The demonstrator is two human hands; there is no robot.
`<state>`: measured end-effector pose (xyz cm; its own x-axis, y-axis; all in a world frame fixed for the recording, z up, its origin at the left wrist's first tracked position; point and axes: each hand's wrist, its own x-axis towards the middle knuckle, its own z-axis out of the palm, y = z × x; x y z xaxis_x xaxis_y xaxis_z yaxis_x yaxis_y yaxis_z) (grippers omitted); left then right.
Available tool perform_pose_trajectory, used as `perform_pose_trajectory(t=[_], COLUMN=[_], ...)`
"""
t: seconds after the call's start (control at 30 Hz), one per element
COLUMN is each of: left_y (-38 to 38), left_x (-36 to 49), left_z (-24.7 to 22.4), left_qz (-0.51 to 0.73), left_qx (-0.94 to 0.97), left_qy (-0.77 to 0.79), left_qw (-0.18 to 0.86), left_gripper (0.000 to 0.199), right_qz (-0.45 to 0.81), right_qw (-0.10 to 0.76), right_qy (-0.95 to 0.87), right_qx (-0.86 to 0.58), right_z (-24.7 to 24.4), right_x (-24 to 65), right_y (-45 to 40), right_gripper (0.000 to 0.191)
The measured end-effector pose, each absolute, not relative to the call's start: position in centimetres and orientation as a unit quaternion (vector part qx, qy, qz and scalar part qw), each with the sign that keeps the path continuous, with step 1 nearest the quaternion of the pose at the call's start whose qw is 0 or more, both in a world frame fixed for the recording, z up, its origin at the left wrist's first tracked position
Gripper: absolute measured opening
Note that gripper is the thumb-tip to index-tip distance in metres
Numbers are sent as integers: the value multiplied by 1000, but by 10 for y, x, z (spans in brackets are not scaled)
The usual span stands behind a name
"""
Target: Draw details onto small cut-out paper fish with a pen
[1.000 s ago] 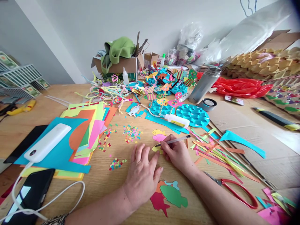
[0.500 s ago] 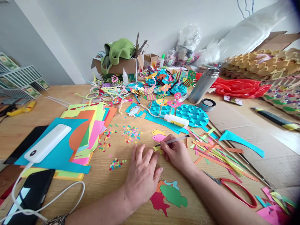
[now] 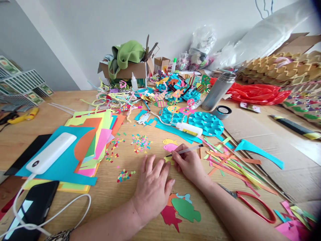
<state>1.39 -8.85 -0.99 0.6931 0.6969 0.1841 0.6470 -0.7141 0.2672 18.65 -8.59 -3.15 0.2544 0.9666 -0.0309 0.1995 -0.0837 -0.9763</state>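
My right hand [image 3: 188, 164] is closed around a pen [image 3: 190, 149], its tip down on a small yellow-green paper fish [image 3: 169, 160] that is partly covered by my fingers. My left hand [image 3: 153, 187] lies flat, fingers spread, on the table beside that fish, fingertips near its left edge. Just beyond the pen tip are a pink paper fish [image 3: 170, 147] and a yellow paper fish [image 3: 170, 142]. Closer to me, a green paper fish [image 3: 186, 209] overlaps a red one [image 3: 170, 217], with orange and light blue pieces underneath.
Left are stacked coloured papers [image 3: 87, 134], a white power bank [image 3: 51, 153] and a black phone [image 3: 37, 207]. Confetti piles [image 3: 140, 143] lie ahead. Right are paper strips [image 3: 233, 164] and red-handled scissors [image 3: 258, 204]. A glue bottle [image 3: 189, 129] and steel flask [image 3: 218, 92] stand farther back.
Both hands and the pen stay almost in place. The view has shifted very slightly.
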Motion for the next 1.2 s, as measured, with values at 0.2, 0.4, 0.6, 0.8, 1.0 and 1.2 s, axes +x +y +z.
perform_pose_trajectory(t=[0.2,0.4,0.6,0.8,1.0,1.2], left_y=[-87,-89,-89,-88,-88,-88], left_x=[14,15,14,14,14,14], left_z=[-11,-10,-11,-11,-11,-11], left_qz=[141,138,142,138,135,136], left_qx=[915,915,915,916,915,917], left_qy=[367,368,366,365,368,365], left_qw=[91,86,92,95,94,91], left_gripper=[39,39,39,39,40,39], right_qz=[394,390,388,398,399,382], right_qw=[491,488,491,500,497,486], right_qy=[-469,-471,-466,-448,-456,-474], right_qx=[-620,-623,-626,-626,-621,-627], right_z=[-33,-32,-33,-32,-33,-33], right_x=[187,188,187,186,186,188], right_y=[-86,-86,-85,-86,-85,-85], right_gripper=[26,24,28,30,25,23])
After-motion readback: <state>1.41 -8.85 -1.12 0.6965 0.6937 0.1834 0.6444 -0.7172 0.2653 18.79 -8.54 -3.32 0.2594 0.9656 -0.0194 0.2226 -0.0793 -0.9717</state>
